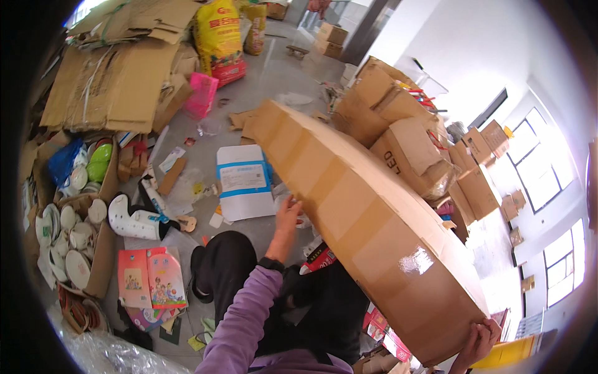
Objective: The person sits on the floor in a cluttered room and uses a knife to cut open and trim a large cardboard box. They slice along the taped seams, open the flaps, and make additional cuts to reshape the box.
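Note:
A big, long cardboard box (pixel 355 210) sealed with brown tape slants across the space before me, tilted. My right hand (pixel 481 339) grips its near right corner. At its left edge is my left hand (pixel 286 229), with fingers apart; whether the fingertips touch the cardboard, I cannot tell. Just beyond that hand, a white and blue cardboard mailer (pixel 244 182) with a printed label lies on the floor. Partly hidden under the big box, a red and white package (pixel 319 258) sits close to my knees.
Cartons of dishes (pixel 77 243) and bowls (pixel 99 161) stand left, near a white orthopedic brace (pixel 135 219) and red books (pixel 152 278). Bundled flattened cardboard (pixel 107 89) and a yellow sack (pixel 219 42) are farther off. More cartons (pixel 411 159) are piled right, beyond the box.

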A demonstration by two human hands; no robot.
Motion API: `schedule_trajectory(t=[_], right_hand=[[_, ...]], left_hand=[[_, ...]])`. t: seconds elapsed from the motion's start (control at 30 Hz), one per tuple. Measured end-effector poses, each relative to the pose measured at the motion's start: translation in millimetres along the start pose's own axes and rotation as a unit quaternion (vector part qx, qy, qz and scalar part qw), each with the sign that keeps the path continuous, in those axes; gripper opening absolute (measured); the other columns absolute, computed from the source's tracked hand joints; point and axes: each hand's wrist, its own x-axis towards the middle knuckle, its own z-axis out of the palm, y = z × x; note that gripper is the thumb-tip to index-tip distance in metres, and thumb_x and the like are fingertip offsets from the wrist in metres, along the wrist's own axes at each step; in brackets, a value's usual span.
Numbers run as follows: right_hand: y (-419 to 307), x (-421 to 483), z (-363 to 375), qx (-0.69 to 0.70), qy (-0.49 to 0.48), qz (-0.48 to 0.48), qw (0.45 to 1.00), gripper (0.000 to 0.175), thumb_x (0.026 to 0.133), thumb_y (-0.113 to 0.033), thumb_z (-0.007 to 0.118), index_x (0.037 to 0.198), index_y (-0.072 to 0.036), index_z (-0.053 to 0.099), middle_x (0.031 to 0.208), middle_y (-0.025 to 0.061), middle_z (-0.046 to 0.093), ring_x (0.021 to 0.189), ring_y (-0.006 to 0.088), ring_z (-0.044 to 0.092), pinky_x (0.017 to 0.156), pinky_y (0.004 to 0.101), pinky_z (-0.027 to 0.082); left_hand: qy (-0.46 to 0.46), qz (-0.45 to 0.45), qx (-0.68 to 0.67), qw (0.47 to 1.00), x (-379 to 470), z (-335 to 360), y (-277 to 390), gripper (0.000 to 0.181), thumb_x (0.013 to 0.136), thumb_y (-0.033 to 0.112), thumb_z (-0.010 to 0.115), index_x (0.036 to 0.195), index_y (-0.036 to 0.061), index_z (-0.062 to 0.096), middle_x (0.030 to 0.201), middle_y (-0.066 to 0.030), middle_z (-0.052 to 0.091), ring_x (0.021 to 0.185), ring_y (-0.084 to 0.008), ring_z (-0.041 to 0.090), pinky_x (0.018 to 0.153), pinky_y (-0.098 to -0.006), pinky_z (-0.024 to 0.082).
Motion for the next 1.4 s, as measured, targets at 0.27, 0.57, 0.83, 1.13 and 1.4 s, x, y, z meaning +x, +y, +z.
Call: schedule_trajectory(t=[0.27, 0.57, 0.83, 1.13, 1.4], right_hand=[[27, -17, 9, -0.001, 0.100, 0.058, 0.993, 0.024, 0.078, 0.005, 0.060, 0.101, 0.001, 0.051, 0.111, 0.0176, 0.048, 0.102, 0.0298, 0.049, 0.082, 0.0326, 0.045], [66, -21, 6, -0.036, 0.104, 0.132, 0.985, 0.018, 0.080, -0.001, 0.060, 0.097, -0.001, 0.053, 0.103, 0.0122, 0.051, 0.094, 0.0247, 0.051, 0.075, 0.0293, 0.043], [110, -34, -4, -0.094, 0.102, 0.161, 0.977, 0.011, 0.086, -0.006, 0.055, 0.095, 0.000, 0.054, 0.103, 0.0120, 0.052, 0.094, 0.0255, 0.052, 0.081, 0.0309, 0.043], [210, -65, 4, -0.269, 0.056, 0.193, 0.942, 0.017, 0.090, -0.016, 0.050, 0.096, -0.002, 0.059, 0.100, 0.0131, 0.053, 0.093, 0.0307, 0.050, 0.082, 0.0383, 0.040], [274, -74, 11, -0.358, -0.068, 0.246, 0.898, 0.026, 0.094, -0.022, 0.039, 0.103, -0.003, 0.055, 0.098, 0.0148, 0.053, 0.091, 0.0334, 0.048, 0.080, 0.0437, 0.038]], left_hand=[[-0.044, -0.042, -0.060, 0.996, 8, 1, -8, 0.056, 0.084, 0.029, 0.057, 0.130, 0.0037, 0.039, 0.105, -0.0073, 0.058, 0.089, -0.0160, 0.056, 0.071, -0.0283, 0.045], [-0.065, -0.049, -0.121, 0.989, -29, 10, -5, 0.047, 0.084, 0.022, 0.059, 0.121, -0.0019, 0.043, 0.096, -0.0090, 0.061, 0.085, -0.0170, 0.059, 0.069, -0.0251, 0.045], [-0.113, -0.093, -0.132, 0.980, -57, 11, -10, 0.026, 0.084, 0.019, 0.060, 0.102, 0.0023, 0.052, 0.089, -0.0116, 0.063, 0.082, -0.0216, 0.063, 0.066, -0.0285, 0.048], [-0.192, -0.168, -0.159, 0.954, -112, 46, -24, 0.023, 0.085, 0.015, 0.058, 0.102, 0.0002, 0.053, 0.087, -0.0132, 0.063, 0.073, -0.0188, 0.063, 0.060, -0.0269, 0.051], [-0.228, -0.154, -0.139, 0.951, -129, 68, -23, 0.017, 0.085, 0.015, 0.057, 0.096, 0.0016, 0.055, 0.088, -0.0128, 0.063, 0.074, -0.0166, 0.062, 0.064, -0.0272, 0.051]])
